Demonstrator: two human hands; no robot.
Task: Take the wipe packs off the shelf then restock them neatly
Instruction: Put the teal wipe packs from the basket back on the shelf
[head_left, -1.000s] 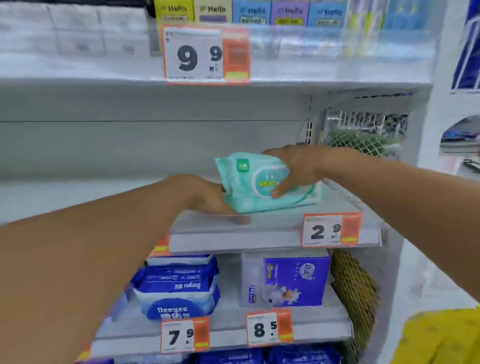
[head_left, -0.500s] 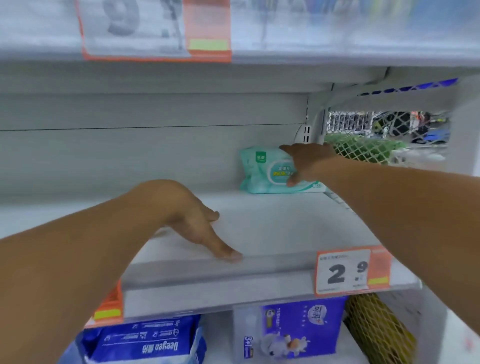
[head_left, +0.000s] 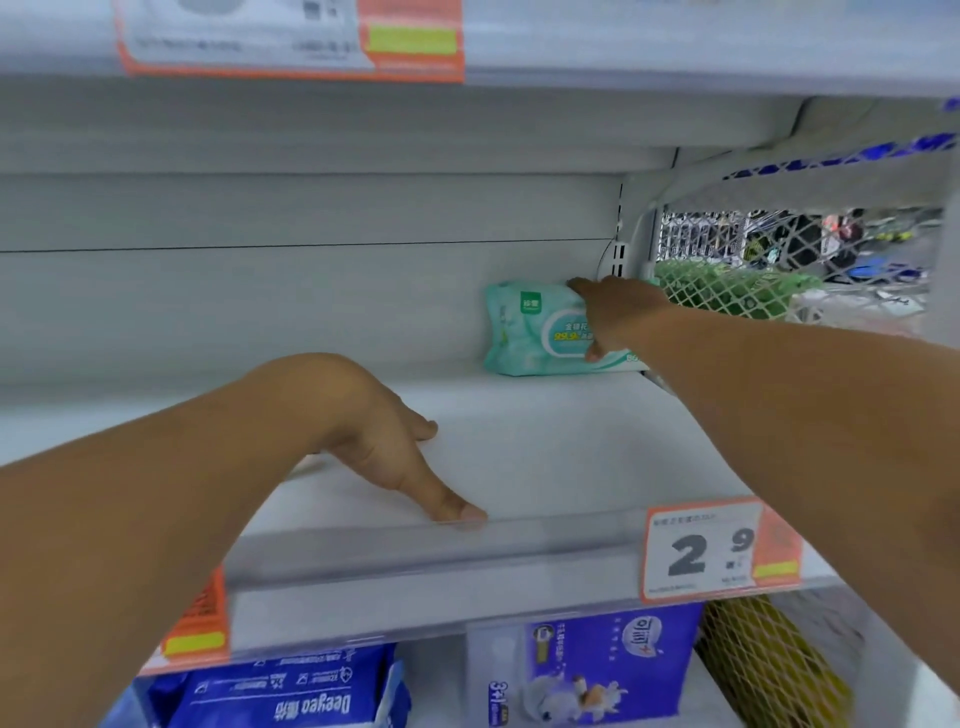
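A mint-green wipe pack (head_left: 524, 332) stands at the back right of the white shelf (head_left: 545, 457), against the back panel. My right hand (head_left: 613, 312) holds it, fingers over its top edge and thumb on its front face. My left hand (head_left: 374, 436) rests on the shelf near the front lip, fingers straight, thumb tip touching the clear front rail, holding nothing.
A clear rail (head_left: 467, 545) with a 2.9 price tag (head_left: 706, 551) edges the shelf. A white mesh side panel (head_left: 779, 249) closes the right end. Below sit blue packs (head_left: 291, 696), a purple box (head_left: 613, 665) and yellow netting (head_left: 769, 670). Another shelf (head_left: 675, 47) hangs overhead.
The right hand carried the wipe pack from the shelf's front to the back right corner. The left hand came off the pack and now rests flat on the shelf.
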